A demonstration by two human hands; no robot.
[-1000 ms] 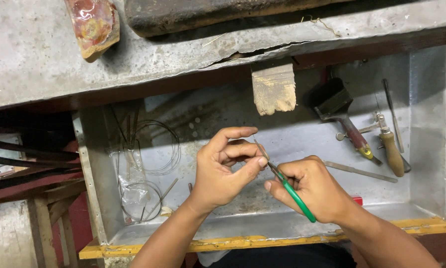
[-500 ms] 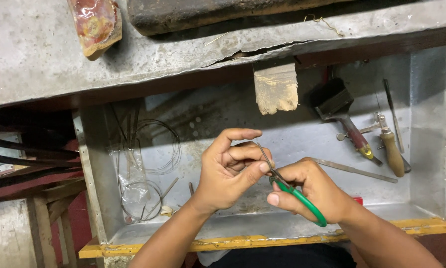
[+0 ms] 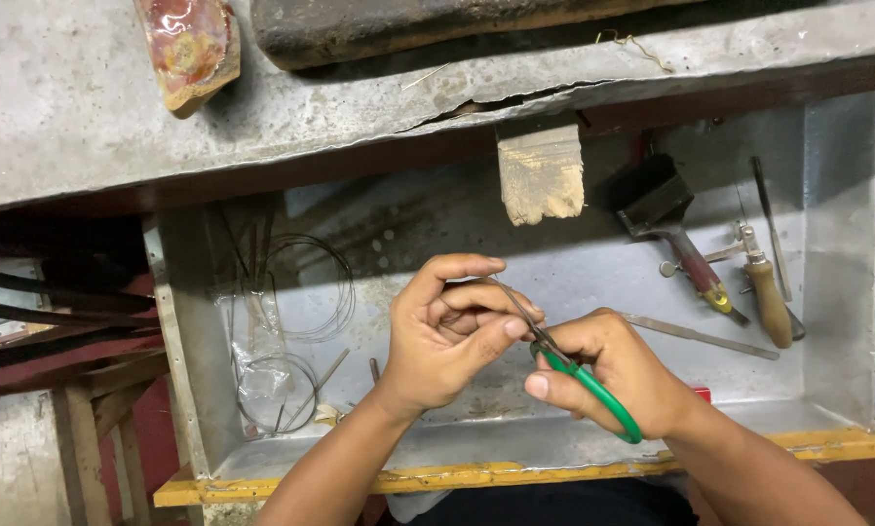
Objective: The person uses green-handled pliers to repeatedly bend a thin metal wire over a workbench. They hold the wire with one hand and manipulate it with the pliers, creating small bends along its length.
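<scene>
Green-handled pliers (image 3: 582, 378), gripped in the right hand (image 3: 618, 375), bite something tiny pinched by the left hand (image 3: 447, 331) at nine o'clock; work looks unfinished.

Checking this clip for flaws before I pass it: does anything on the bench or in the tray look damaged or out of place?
Yes. The grey bench top has a jagged crack along its front edge, just above the wooden block. In the metal tray, the tools lie loose. The left hand and the right hand with green-handled pliers look normal.
</scene>
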